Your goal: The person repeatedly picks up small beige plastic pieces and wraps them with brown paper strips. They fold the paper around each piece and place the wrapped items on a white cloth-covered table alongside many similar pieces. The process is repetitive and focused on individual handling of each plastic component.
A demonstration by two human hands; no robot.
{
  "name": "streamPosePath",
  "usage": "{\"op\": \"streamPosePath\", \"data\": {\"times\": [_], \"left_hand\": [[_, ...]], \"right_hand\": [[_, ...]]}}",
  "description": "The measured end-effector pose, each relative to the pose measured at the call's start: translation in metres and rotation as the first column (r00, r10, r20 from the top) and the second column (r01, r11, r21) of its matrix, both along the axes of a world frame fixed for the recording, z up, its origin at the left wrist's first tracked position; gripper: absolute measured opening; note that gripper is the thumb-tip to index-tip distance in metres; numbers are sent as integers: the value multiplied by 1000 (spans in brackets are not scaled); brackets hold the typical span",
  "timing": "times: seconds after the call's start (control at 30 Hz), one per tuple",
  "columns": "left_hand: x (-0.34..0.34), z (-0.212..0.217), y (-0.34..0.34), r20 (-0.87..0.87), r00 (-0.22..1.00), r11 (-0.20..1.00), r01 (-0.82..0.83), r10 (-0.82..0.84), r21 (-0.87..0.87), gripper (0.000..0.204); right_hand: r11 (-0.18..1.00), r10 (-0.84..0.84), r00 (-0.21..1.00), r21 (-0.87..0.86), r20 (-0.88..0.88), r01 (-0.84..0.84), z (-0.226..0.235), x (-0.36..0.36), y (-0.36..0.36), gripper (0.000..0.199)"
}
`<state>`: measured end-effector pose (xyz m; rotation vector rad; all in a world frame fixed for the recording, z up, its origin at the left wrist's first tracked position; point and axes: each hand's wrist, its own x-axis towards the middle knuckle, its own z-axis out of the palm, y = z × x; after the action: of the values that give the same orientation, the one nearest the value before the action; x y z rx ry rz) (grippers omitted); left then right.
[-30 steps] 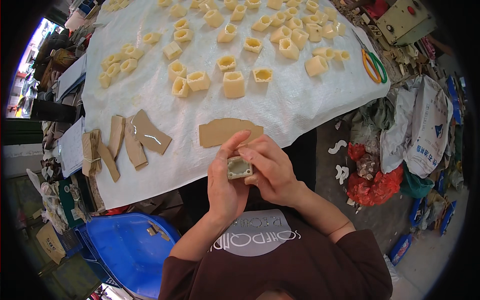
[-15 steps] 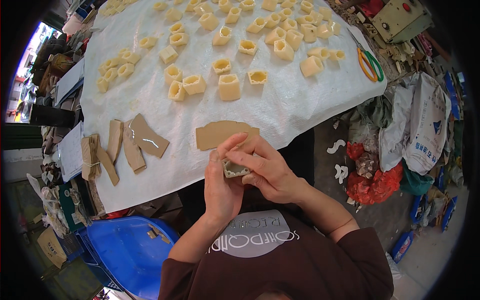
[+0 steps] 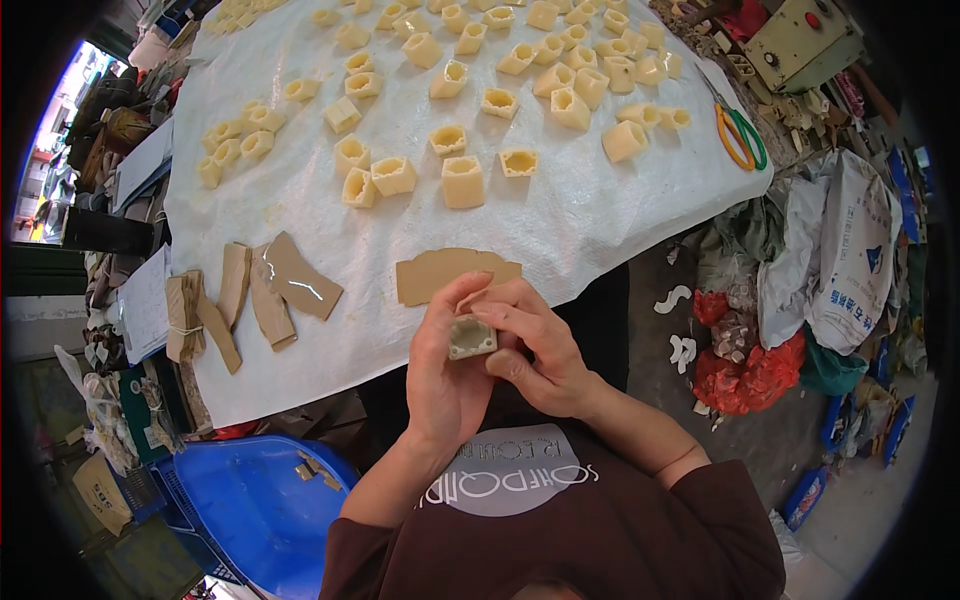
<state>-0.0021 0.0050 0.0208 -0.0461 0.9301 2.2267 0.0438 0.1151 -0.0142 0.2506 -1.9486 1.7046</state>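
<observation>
A small hollow block (image 3: 472,339), greyish cream with a recessed inside and little bumps along its rim, is held up in front of my chest. My left hand (image 3: 440,365) wraps round its left side. From the other side, my right hand (image 3: 535,345) has its fingers curled over the block's upper edge and the thumb bent close to its right side. Just beyond the hands, a flat brown piece (image 3: 455,268) with a curved far edge lies on the white sheet (image 3: 330,395). My fingers hide part of the block.
Many pale yellow hollow blocks (image 3: 462,183) stand across the sheet. Brown strips (image 3: 300,275) lie at its left. Scissors (image 3: 740,137) with orange and green handles rest at the right edge. A blue tub (image 3: 265,510) sits lower left; bags (image 3: 840,250) pile up at right.
The block has been turned in my hands, so its hollow inside now shows more fully. Both hands stay in nearly the same place. The whole view has shifted slightly.
</observation>
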Motion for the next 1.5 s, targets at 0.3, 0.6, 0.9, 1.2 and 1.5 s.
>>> {"op": "streamPosePath", "data": {"times": [0.3,0.6,0.9,1.2,1.5], "left_hand": [[-3,-12,-3,-43,998,998,51,-52,-31,45],[-5,-1,-10,-623,764,913,-117,-168,-390,58],[-2,-26,0,-631,768,941,-124,-111,-315,50],[4,-22,2,-350,936,979,-29,-43,-200,39],[-3,-18,-1,-233,972,1000,20,-14,23,36]], "right_hand": [[961,-115,993,254,-8,113,-4,-1,3,48],[777,-261,965,591,-8,215,25,-10,18,54],[865,151,961,-501,231,-15,-2,0,8,34],[920,37,987,-392,158,28,2,-2,5,24],[866,123,954,-498,274,32,1,0,0,21]]}}
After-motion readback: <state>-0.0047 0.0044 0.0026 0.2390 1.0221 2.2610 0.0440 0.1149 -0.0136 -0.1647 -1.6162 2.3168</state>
